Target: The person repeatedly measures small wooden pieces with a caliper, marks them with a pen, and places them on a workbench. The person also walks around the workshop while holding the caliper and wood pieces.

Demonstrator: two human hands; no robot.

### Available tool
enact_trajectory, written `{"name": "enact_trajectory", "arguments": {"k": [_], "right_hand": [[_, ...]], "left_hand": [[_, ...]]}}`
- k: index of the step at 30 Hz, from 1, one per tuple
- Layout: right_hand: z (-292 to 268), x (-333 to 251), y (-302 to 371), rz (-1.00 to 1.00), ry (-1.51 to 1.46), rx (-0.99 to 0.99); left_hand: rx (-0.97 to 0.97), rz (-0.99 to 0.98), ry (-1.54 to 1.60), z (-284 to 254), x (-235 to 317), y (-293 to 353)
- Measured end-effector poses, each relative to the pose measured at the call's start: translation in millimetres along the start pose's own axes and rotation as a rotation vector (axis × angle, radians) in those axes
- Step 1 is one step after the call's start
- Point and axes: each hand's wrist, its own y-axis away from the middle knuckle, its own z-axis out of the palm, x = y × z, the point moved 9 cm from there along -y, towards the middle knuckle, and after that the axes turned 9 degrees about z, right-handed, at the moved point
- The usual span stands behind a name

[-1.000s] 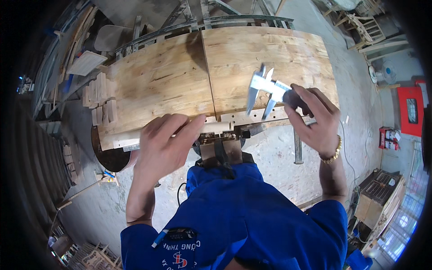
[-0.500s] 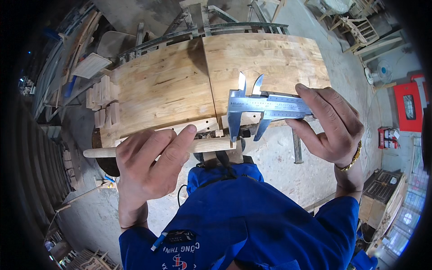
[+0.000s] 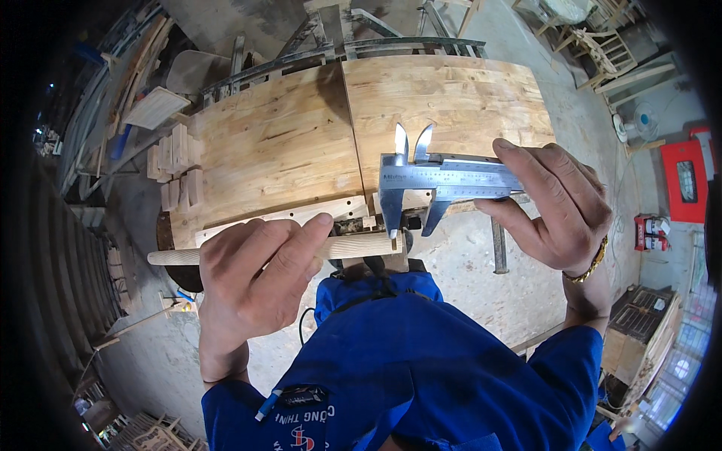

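My left hand point(image 3: 259, 274) is closed round a pale wooden bar point(image 3: 357, 246), with the index finger laid along it. The bar lies crosswise, its rounded end to the left and its squared end to the right. In my right hand point(image 3: 560, 210) is a steel vernier caliper point(image 3: 451, 177), gripped by the beam between thumb and fingers. Its jaws are parted and point down toward the bar's squared end. The left jaw's tip is right at that end; whether it touches, I cannot tell. The right jaw stands to the right of the bar.
In front of me is a wooden tabletop point(image 3: 278, 143) with a seam across it. A strip with drilled holes point(image 3: 282, 218) lies along its near edge. Small wood blocks point(image 3: 178, 154) are stacked at the left. A red case point(image 3: 686, 180) and a fan point(image 3: 644, 120) are at the right.
The caliper's jaws have come a little closer together. The bar has shifted slightly to the right and down in the view, with my left hand still on it.
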Motion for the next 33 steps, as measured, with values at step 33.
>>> {"name": "enact_trajectory", "arguments": {"k": [33], "right_hand": [[-17.3, -0.1, -3.6, 0.045, 0.037, 0.075]], "left_hand": [[-0.065, -0.094, 0.022, -7.3, 8.9, -12.5]]}}
